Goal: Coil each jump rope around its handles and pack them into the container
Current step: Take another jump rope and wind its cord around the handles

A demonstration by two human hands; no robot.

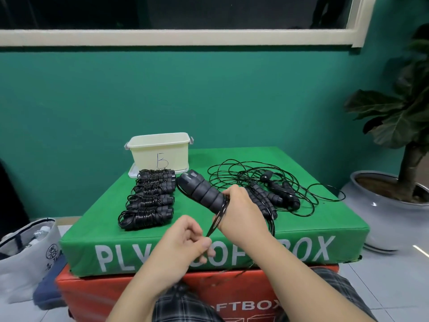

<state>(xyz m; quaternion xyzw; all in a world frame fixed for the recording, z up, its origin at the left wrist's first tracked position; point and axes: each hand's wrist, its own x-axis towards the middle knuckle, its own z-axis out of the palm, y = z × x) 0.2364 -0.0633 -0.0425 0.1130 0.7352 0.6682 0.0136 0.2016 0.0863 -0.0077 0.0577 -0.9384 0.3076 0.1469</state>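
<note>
1. The left hand (pixel 185 240) is curling nearest the viewer, in front of the green box's (pixel 325 219) near edge, its thumb and fingers pinching the black cord (pixel 214 225) pulled taut.
2. The right hand (pixel 241 211) is gripping the near end of the paired handles (pixel 199 191) above the green box, fingers wrapped round them, with cord loops circling just beside the thumb.
3. The handles' long axis is running from that hand up and leftward, far end pointing toward the container (pixel 160 152).
4. Left of the handles, four coiled ropes (pixel 148 201) are lying in a row on the box.
5. Right of them, the loose ropes (pixel 274 187) are sprawling toward the box's right edge.
6. The container is sitting at the box's far edge.
</note>
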